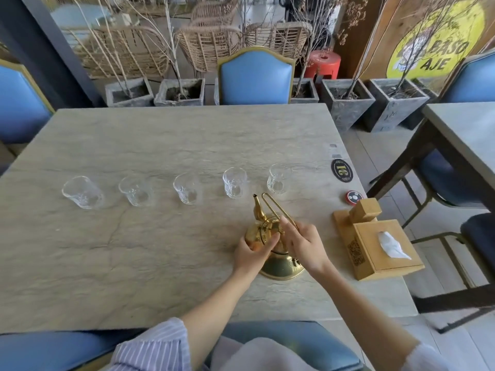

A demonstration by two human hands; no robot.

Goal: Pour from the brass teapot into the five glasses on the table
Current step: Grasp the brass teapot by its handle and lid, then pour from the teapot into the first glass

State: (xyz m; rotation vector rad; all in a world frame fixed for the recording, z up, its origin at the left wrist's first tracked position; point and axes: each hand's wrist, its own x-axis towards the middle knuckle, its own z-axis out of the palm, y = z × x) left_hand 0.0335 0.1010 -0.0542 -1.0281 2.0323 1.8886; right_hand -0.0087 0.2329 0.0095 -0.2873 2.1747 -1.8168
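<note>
A brass teapot [261, 228] with a tall wire handle sits on a round brass base [281, 267] at the near right of the stone table [134, 250]. My left hand [254, 250] cups the pot's body from the left. My right hand [302, 245] grips the lower part of the handle. The spout points away toward a row of several clear glasses; the leftmost glass [81, 192] is far left and the rightmost glass [277, 178] stands just beyond the spout. All glasses stand upright and look empty.
A wooden tissue box [375, 245] stands right of the teapot. A red call button [354, 196] and an oval table-number badge [341, 170] lie near the right edge. Blue chairs [255, 76] surround the table; a second table [466, 135] is at right.
</note>
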